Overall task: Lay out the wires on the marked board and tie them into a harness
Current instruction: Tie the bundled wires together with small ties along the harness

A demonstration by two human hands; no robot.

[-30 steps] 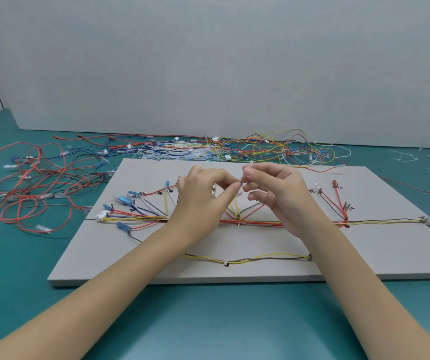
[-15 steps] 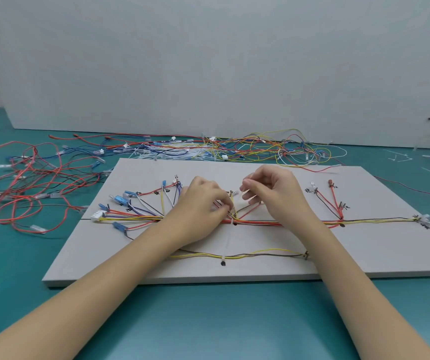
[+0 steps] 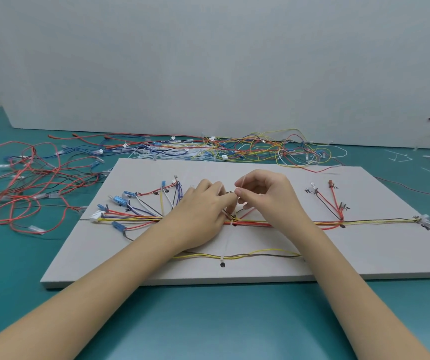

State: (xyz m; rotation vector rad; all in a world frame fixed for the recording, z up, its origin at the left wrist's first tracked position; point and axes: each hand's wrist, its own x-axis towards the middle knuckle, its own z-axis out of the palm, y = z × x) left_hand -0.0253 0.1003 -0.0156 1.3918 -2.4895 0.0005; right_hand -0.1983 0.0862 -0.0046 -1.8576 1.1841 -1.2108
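You've got one board (image 3: 273,261) flat on the teal surface (image 3: 208,320), with one harness (image 3: 299,223) running left to right across its middle and a separate yellow-and-dark pair (image 3: 255,254) nearer you, cinched by one tie (image 3: 221,257). Both your hands are up over the trunk's middle: your left hand (image 3: 203,211) is curled down onto the wires and your right hand (image 3: 263,196) pinches a thin white cable tie (image 3: 241,183) between thumb and finger. Exactly what the left fingertips hold is hidden, so I can't tell. I count three blue connectors (image 3: 119,200) and one white plug (image 3: 97,216) at the left fan, and the black marks on the board are too small to read. Two loose piles sit off the board: red wires (image 3: 27,183) to the left, a mixed tangle (image 3: 234,149) behind. The board's near edge has bare surface in front; its right end is cut off by the frame.
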